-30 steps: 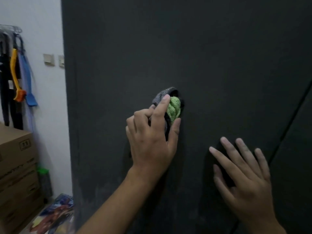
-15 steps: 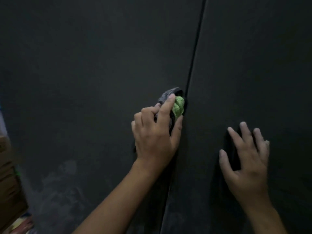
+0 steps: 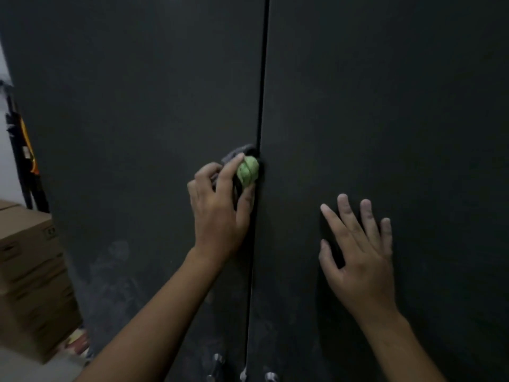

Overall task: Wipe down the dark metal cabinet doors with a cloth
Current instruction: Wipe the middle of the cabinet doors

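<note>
Gripping a bunched green-and-grey cloth (image 3: 248,172) in the left hand (image 3: 217,213), pressed against the left door (image 3: 137,133) right at the seam (image 3: 260,106). Resting the right hand (image 3: 358,257) flat on the right door (image 3: 399,106), fingers spread, holding nothing.

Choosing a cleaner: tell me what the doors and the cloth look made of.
The doors: flat, matte dark panels, likely painted metal; pale dusty smears low down. The cloth: soft bunched fabric, green and grey; weave too blurred to tell.

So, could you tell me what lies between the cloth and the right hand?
In the head view, only the door seam and bare right door separate cloth and right hand.
</note>
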A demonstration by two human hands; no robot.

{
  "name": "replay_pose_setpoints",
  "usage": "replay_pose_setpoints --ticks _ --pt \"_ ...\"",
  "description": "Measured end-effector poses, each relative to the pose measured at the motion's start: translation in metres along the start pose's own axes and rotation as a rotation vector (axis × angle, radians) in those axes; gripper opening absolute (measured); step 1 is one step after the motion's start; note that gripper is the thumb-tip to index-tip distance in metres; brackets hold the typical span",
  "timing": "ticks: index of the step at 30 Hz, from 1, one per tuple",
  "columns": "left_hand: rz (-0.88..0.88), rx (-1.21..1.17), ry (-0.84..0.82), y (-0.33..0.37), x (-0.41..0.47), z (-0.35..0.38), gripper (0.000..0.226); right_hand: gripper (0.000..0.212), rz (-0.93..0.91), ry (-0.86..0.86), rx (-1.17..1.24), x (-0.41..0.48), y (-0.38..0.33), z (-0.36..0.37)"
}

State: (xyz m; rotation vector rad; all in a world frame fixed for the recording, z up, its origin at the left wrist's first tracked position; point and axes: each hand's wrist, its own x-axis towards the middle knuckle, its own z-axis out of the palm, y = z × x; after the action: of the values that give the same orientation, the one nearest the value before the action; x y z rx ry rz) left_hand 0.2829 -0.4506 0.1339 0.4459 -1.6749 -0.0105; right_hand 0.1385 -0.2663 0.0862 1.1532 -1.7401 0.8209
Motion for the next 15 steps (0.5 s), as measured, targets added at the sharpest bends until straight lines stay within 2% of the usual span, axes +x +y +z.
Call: replay_pose_setpoints --ticks 2,4,11,15 --pt "-0.078 -0.038 0.07 0.02 0.015 0.006 0.046 0.061 -0.002 -0.006 0.004 0.0 0.0 0.0" --pt "-0.042 -0.026 0.07 0.04 0.025 0.013 0.047 0.063 -0.01 -0.017 0.006 0.0 0.001 -0.001" --pt "0.345 0.135 -0.108 0.077 -0.008 0.034 0.053 0.047 -0.076 0.022 0.082 -0.001 0.017 -0.007" --pt "0.432 0.185 -0.125 0.062 0.007 0.024 0.049 0.048 -0.101 0.014 -0.039 -0.009 0.039 -0.022"
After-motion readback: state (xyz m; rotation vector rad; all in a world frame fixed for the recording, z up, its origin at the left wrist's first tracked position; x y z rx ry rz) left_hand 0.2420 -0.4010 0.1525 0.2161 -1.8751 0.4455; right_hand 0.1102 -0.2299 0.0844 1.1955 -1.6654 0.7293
